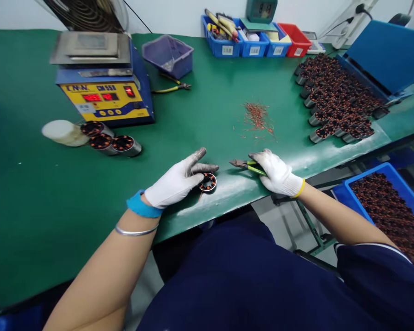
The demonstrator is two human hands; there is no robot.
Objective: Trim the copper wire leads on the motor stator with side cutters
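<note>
A motor stator (212,185), a ring with copper windings, rests near the front edge of the green table. My left hand (179,179), white-gloved with dark fingertips, holds it between thumb and a finger, the index finger raised. A short copper wire end sticks out at the stator's lower left. To the right, my gloved right hand (274,171) grips green-handled cutting pliers (239,163). Their jaws point left, toward the stator but apart from it. The palm hides part of the handles.
Copper wire clippings (257,117) lie beyond the pliers. Many stators (341,99) stand at the right; a blue crate (353,184) below holds more. At left are a solder pot (105,99), three stators (124,145), a white cup (64,132); behind, a purple bin (169,55) and yellow-handled pliers (167,89).
</note>
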